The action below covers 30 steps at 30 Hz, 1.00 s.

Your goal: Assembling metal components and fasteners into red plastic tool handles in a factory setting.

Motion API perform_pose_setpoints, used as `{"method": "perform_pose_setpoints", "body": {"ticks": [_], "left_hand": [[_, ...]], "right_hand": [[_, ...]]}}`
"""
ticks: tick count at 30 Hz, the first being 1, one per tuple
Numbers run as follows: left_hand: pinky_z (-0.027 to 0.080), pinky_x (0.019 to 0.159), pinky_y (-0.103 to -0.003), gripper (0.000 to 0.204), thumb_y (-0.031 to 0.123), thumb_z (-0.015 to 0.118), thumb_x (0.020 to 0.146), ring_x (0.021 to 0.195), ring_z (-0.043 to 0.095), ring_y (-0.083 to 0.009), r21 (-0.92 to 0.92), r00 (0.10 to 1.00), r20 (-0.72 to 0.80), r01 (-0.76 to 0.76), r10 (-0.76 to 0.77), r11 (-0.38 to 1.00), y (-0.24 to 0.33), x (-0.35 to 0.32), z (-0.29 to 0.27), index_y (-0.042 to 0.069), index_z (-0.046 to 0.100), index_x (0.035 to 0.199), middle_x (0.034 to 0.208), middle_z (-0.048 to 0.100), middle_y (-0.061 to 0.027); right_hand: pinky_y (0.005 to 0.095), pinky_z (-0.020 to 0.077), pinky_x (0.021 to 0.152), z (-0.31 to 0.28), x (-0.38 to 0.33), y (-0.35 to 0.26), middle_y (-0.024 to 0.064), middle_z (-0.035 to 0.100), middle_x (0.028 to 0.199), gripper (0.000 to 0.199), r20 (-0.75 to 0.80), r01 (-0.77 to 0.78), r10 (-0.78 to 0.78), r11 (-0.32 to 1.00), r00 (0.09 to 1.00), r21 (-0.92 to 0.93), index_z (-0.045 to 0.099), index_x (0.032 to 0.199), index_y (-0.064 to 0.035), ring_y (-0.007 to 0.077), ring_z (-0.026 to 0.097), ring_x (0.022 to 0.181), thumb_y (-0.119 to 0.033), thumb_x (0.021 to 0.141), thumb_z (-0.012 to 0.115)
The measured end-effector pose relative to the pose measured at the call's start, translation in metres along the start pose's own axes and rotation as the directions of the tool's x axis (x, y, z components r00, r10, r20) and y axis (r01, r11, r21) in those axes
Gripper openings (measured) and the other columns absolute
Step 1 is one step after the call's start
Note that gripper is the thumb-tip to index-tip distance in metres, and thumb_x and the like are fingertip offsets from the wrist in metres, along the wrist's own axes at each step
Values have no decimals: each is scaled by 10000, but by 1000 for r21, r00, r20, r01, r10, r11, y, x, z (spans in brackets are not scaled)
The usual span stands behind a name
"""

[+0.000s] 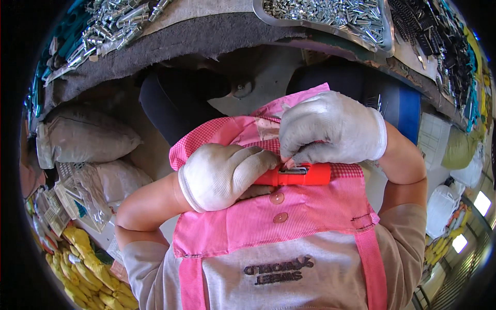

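A red plastic tool body, tube-like with an open slot, lies across my lap over a pink checked apron. A bit of metal shows inside the slot. My left hand, in a white knit glove, is closed round the left part of the body and hides that end. From above, my gloved right hand reaches down to the slot with thumb and fingers pinched together. Whatever lies between those fingertips is too small or too covered to make out.
Ahead runs a workbench with a dark, fabric-covered edge. On it are a metal tray of small shiny parts, loose metal fittings and black parts. Sacks and yellow bags stand at the left.
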<state>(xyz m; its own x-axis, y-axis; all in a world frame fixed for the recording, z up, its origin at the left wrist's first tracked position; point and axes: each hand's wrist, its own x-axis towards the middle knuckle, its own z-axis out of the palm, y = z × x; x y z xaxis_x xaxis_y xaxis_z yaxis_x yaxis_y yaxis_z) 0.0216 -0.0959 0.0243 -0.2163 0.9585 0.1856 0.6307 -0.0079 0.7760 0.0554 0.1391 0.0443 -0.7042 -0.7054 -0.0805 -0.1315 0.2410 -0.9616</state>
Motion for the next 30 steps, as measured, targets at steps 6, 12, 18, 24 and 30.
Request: {"method": "perform_pose_setpoints", "body": {"ticks": [6,12,18,24,30], "left_hand": [[504,573,-338,451,282,740,687,654,626,-274,-44,995,98,40,-35,998,-1,-1,-2,11,553,994,811,623,-115],[515,608,-340,451,286,737,694,687,633,-283,-91,995,91,50,-42,995,-2,-1,-1,7,554,997,828,628,-127],[519,628,-343,455,278,739,699,707,638,-295,-103,996,80,48,-39,994,-3,-4,3,0,552,1007,836,628,-139],[517,648,-362,542,292,741,705,740,640,-333,-223,990,89,131,-114,966,-5,-4,4,-24,502,1074,849,628,-158],[515,706,-361,570,299,704,761,805,640,-364,-302,961,95,275,-258,913,-13,-8,15,-27,444,1150,899,620,-200]], "right_hand": [[308,484,685,-1,5,-4,80,632,795,135,48,-147,141,975,989,167,666,808,-36,214,616,764,-62,685,714],[295,482,682,0,2,-1,82,636,779,135,32,-129,125,975,992,182,667,811,-23,205,617,745,-38,685,712],[284,479,683,12,-1,6,71,640,784,155,-1,-141,148,943,989,301,667,809,-17,181,614,749,-38,669,732],[267,467,723,28,-15,4,55,635,804,101,-153,-219,325,853,933,474,673,839,-29,161,600,773,-63,750,706],[352,413,894,33,-32,18,119,613,997,401,-243,-11,101,938,965,347,642,1061,-34,236,563,935,-344,808,672]]}}
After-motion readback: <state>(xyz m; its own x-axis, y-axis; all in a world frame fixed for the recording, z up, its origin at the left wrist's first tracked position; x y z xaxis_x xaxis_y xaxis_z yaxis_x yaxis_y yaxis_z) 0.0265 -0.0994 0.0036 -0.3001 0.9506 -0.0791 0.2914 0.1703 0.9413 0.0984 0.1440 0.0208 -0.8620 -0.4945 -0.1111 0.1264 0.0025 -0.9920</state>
